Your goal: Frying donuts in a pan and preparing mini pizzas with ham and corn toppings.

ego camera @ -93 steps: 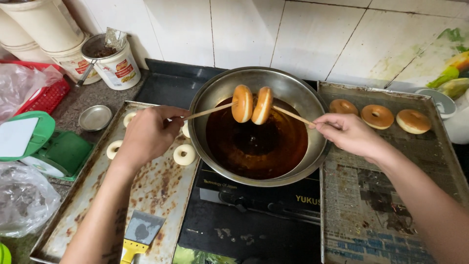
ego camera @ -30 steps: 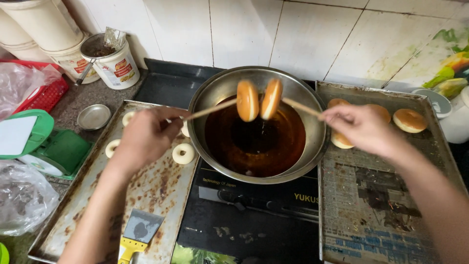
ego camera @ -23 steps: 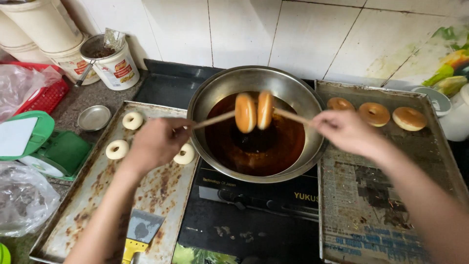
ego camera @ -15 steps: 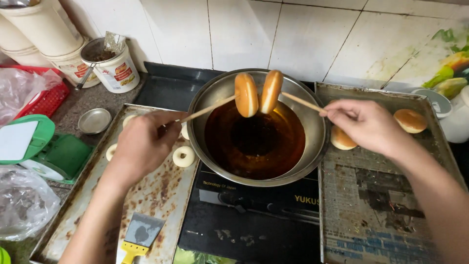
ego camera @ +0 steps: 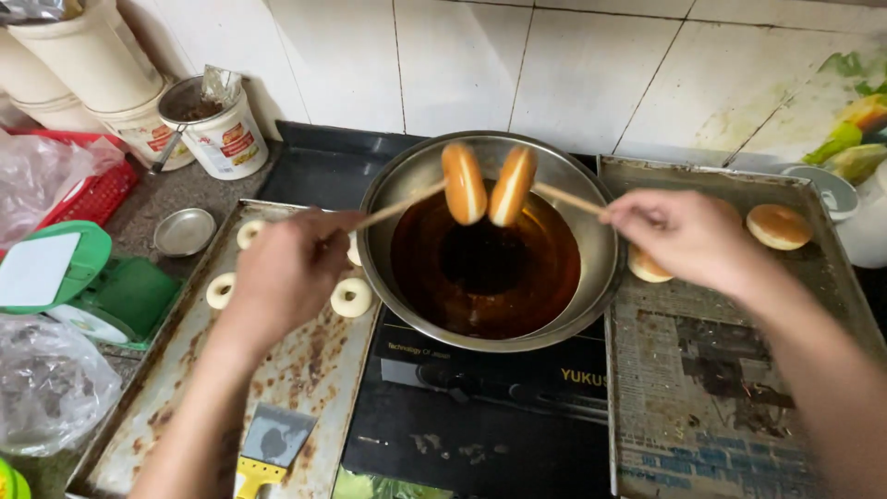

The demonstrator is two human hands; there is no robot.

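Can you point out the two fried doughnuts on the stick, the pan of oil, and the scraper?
Fried doughnuts [ego camera: 465, 183]: head view, face of the left one.
Pan of oil [ego camera: 388, 189]: head view, bare metal wall.
Scraper [ego camera: 274, 436]: head view, middle of its blade.

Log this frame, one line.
left hand: stick end | right hand: other end | two fried doughnuts threaded, above oil pan

Two golden doughnuts [ego camera: 487, 184] upright on sticks [ego camera: 565, 198]
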